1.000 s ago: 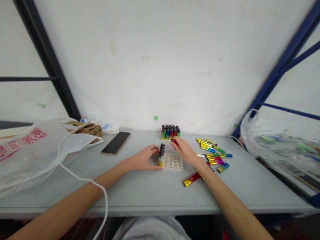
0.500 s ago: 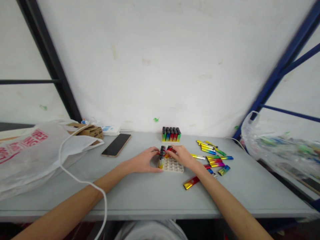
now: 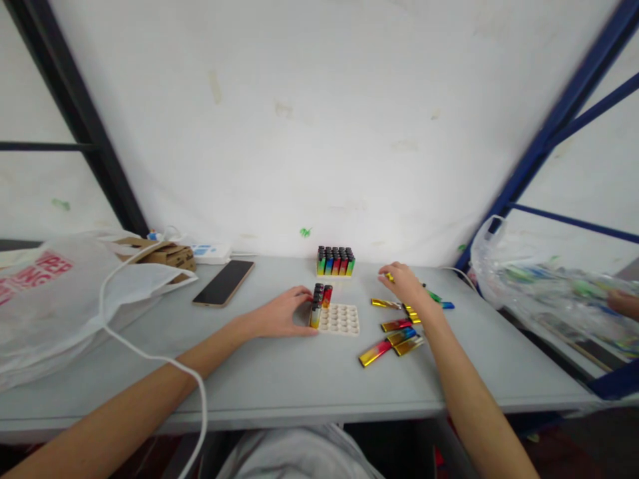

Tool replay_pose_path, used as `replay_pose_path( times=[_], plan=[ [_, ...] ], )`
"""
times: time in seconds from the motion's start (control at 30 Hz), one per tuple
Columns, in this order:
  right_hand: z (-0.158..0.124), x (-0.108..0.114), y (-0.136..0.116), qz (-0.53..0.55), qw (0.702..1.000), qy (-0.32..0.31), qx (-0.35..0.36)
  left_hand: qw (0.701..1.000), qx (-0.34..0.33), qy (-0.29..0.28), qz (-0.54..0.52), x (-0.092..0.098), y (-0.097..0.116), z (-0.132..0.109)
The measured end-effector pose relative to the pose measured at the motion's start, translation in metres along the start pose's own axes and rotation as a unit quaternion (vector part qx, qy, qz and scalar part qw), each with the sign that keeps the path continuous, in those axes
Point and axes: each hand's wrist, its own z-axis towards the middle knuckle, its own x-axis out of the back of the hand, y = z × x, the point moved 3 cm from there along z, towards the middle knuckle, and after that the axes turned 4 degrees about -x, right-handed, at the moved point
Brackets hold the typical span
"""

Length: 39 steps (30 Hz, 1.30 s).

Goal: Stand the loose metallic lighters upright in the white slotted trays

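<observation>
A white tray with round holes (image 3: 344,320) lies mid-table, with a few lighters (image 3: 320,301) standing in its left end. My left hand (image 3: 282,314) rests flat against the tray's left side, fingers touching those lighters. My right hand (image 3: 402,282) reaches over the loose pile of shiny coloured lighters (image 3: 399,330) to the right, fingers curled on a yellow one at the pile's far end. A full block of upright lighters (image 3: 335,261) stands near the wall.
A phone (image 3: 223,283) lies left of the tray, beside a cardboard box (image 3: 162,253) and a white plastic bag (image 3: 60,293) with a white cord. A clear bag of lighters (image 3: 539,286) sits at the right, by blue shelf bars. Another person's hand (image 3: 624,303) shows at the far right.
My right hand set a red lighter into the tray beside the others, then moved right to the loose pile. My left hand stayed at the tray.
</observation>
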Motion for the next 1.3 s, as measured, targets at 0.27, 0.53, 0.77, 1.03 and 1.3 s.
replay_pose_path(
  times=[0.27, 0.53, 0.77, 1.03, 1.3],
  plan=[
    [-0.008, 0.003, 0.055, -0.082, 0.978, -0.118, -0.149, 1.000, 0.006, -0.007, 0.003, -0.001, -0.001, 0.001],
    [-0.009, 0.003, 0.044, -0.024, 0.981, -0.147, -0.128, 1.000, 0.004, -0.008, -0.002, 0.000, 0.000, 0.001],
    [-0.006, 0.014, 0.020, 0.179, 0.978, -0.041, -0.102, 1.000, 0.011, -0.002, -0.009, 0.000, -0.001, 0.000],
    [-0.002, -0.001, -0.035, 0.459, 0.881, -0.011, -0.116, 1.000, 0.011, -0.001, -0.008, 0.000, 0.000, 0.001],
    [-0.009, -0.016, -0.088, 0.512, 0.853, -0.101, -0.005, 1.000, -0.004, 0.002, -0.002, -0.002, -0.003, -0.001]
  ],
)
